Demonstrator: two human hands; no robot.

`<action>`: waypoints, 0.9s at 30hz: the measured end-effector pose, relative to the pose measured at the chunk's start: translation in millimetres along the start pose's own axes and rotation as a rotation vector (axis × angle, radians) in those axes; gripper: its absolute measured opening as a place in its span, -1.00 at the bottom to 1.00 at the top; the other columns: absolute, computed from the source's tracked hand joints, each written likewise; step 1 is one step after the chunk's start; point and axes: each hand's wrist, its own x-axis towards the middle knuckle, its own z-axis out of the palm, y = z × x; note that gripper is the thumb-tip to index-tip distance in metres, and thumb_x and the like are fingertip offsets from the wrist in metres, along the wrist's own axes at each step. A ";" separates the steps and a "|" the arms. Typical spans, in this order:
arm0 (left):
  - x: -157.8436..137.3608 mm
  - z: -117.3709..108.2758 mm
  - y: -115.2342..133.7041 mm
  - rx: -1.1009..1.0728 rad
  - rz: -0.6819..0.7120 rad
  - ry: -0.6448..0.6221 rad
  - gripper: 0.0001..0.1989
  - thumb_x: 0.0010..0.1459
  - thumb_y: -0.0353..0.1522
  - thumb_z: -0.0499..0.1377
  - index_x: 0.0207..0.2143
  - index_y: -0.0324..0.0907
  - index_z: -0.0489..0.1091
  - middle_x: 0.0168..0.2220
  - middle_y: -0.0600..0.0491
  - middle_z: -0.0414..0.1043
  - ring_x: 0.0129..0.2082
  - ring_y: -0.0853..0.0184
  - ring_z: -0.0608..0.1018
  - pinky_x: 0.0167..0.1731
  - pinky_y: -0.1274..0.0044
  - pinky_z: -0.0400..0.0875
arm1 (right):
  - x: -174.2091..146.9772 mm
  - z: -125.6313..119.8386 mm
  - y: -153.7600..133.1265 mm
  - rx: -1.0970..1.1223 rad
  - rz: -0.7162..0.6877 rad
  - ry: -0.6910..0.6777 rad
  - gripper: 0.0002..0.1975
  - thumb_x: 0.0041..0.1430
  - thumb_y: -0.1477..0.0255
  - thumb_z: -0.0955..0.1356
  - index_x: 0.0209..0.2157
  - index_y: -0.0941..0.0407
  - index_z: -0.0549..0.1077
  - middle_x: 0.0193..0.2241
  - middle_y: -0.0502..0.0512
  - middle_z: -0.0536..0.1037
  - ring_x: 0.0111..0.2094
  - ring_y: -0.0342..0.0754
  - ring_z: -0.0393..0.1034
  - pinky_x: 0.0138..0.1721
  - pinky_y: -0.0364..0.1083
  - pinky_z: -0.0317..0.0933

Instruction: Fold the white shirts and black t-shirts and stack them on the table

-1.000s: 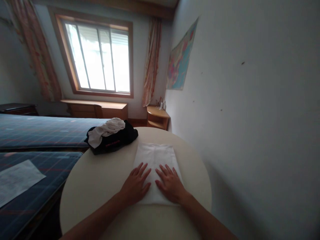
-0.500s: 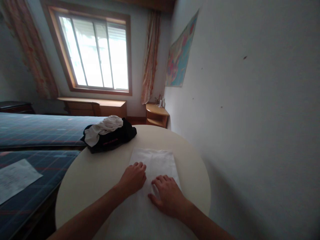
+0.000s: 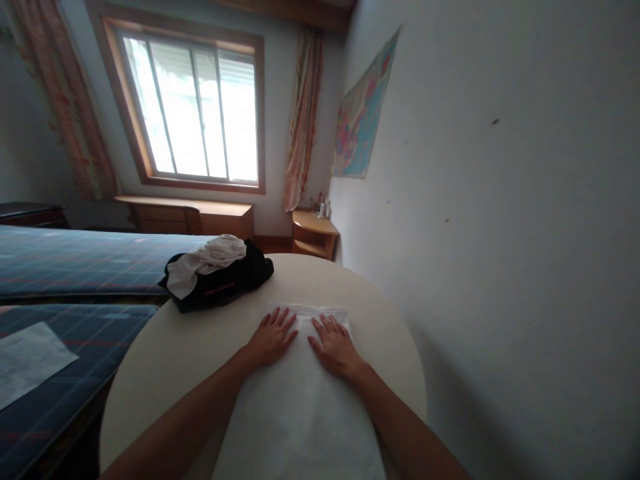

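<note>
White fabric, smooth and thin-looking, makes up the flat cloth [image 3: 310, 407] on the cream round table [image 3: 150, 387]; read that table as a clock face with twelve at the far side, and the cloth runs from just short of the twelve o'clock rim down toward six, where it leaves the view; a faint line follows its far edge; the left hand [image 3: 275, 337] lies palm down near the cloth's eleven o'clock corner, its fingers released, extended and slightly spread; the right hand [image 3: 333, 345] lies palm down near the one o'clock corner, its fingers likewise released and stretched out; the two hands are near each other but apart, white fabric showing between them; at the table's eleven o'clock sits a black bundle [image 3: 253, 267], with pink lettering too small to read and a crumpled pale cloth [image 3: 223, 252] on top; toward nine o'clock, beside the table, is the nearer plaid mattress [image 3: 100, 333], bearing a paper sheet [image 3: 33, 357]; toward ten lies the farther plaid mattress [image 3: 90, 260]; between eleven and twelve, farther off, a wooden desk [image 3: 225, 212] stands below a bright window [image 3: 200, 113]; toward one, a map [image 3: 364, 110] hangs on the pale wall [image 3: 500, 267]
</note>
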 end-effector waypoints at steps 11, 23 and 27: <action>38.9 -24.9 -63.7 -0.058 -0.071 -0.026 -0.54 0.21 -0.36 0.08 0.17 -0.23 0.29 0.17 -0.14 0.35 0.18 0.17 0.37 0.18 0.39 0.18 | 47.4 -25.7 58.2 -0.051 0.127 0.006 -0.52 0.35 0.35 0.13 0.23 0.18 0.27 0.23 0.21 0.31 0.24 0.00 0.12 0.22 -0.06 -0.05; 77.6 -32.8 -76.8 -0.223 -0.181 -0.058 -0.74 -0.10 -0.46 0.26 -0.27 -0.18 0.49 -0.29 0.02 0.55 -0.25 0.23 0.57 -0.28 0.56 0.38 | 80.6 -52.1 70.7 0.027 0.210 -0.077 -0.79 0.09 0.45 0.38 -0.19 0.13 0.49 -0.25 0.11 0.57 -0.24 -0.05 0.41 -0.26 -0.16 0.15; 82.5 -51.2 -71.0 -0.316 -0.192 0.099 -0.82 0.02 -0.42 0.20 -0.26 -0.17 0.45 -0.30 0.00 0.52 -0.25 0.22 0.54 -0.29 0.52 0.35 | 82.7 -72.6 70.6 0.076 0.196 0.044 -0.75 0.19 0.44 0.33 -0.08 0.14 0.42 -0.19 0.16 0.57 -0.20 -0.04 0.43 -0.24 -0.15 0.18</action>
